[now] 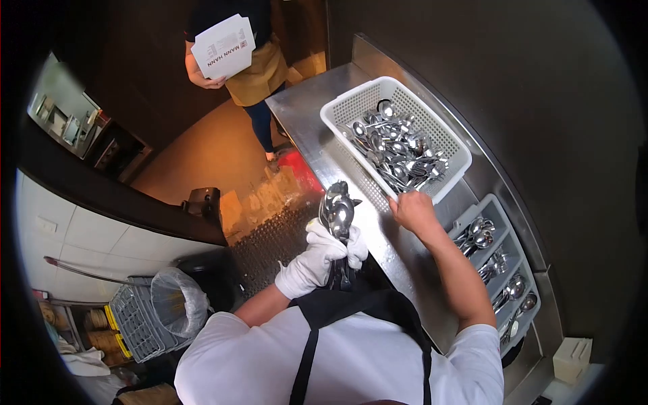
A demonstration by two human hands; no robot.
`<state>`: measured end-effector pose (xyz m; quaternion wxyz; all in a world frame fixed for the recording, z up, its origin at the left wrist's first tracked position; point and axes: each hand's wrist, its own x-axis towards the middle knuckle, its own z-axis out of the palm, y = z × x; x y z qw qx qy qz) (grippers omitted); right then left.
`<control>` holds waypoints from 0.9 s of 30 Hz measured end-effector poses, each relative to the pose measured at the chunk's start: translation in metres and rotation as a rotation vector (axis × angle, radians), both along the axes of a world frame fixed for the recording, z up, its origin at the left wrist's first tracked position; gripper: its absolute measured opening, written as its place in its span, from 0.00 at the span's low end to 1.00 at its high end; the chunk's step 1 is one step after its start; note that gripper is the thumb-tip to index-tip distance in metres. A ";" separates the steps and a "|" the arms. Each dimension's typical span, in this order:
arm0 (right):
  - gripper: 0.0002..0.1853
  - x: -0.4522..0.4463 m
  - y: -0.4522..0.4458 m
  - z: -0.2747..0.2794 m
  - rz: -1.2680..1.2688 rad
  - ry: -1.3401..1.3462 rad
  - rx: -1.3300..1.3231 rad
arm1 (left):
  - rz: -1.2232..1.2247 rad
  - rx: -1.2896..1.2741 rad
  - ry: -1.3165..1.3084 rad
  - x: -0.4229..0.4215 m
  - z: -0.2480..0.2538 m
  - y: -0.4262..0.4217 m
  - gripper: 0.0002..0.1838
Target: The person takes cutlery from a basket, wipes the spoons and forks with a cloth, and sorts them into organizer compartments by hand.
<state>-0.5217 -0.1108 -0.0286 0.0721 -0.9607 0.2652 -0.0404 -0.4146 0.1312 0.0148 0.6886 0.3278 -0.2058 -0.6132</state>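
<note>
My left hand (317, 260), in a white glove, is closed around a bunch of spoons (339, 214) with their bowls pointing up and away from me. The handles stick out below the glove, over my dark apron. At the near end of a white perforated plastic basket (343, 128), my bare right hand (413, 210) has its fingers curled at the rim. Inside that basket lies a jumbled heap of spoons and forks (398, 148). To the right of my right forearm is a grey cutlery tray (496, 209), with spoons and forks sorted in its compartments.
The basket and tray stand on a steel counter (307, 101) along the wall. Beyond its far end, a person (260, 74) holds a white printed box or card (224, 46). At lower left are a lined bin (179, 304) and a grey dish rack (135, 317).
</note>
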 end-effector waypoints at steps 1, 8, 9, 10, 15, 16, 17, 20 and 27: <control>0.24 -0.007 0.002 0.002 0.003 0.001 -0.002 | 0.007 -0.003 0.013 0.001 0.001 0.001 0.12; 0.17 -0.025 0.025 0.016 -0.075 0.018 0.000 | 0.038 -0.012 0.058 0.025 0.015 0.016 0.13; 0.17 -0.021 0.029 0.020 -0.087 0.031 0.004 | 0.039 -0.014 0.066 0.031 0.018 0.018 0.13; 0.17 -0.018 0.034 0.024 -0.113 0.035 0.009 | 0.041 -0.017 0.073 0.036 0.019 0.021 0.13; 0.17 -0.004 0.052 0.045 -0.174 0.053 0.018 | 0.039 -0.011 0.083 0.055 0.030 0.031 0.14; 0.17 -0.006 0.050 0.044 -0.167 0.061 0.010 | 0.030 -0.005 0.074 0.055 0.030 0.029 0.14; 0.17 -0.008 0.049 0.044 -0.163 0.071 0.006 | 0.034 -0.004 0.074 0.056 0.030 0.030 0.14; 0.16 -0.017 0.047 0.038 -0.152 0.102 -0.015 | 0.038 0.018 0.080 0.052 0.026 0.025 0.15; 0.26 -0.023 0.094 0.038 -0.315 -0.696 0.074 | 0.074 0.136 -0.015 0.040 -0.014 0.007 0.16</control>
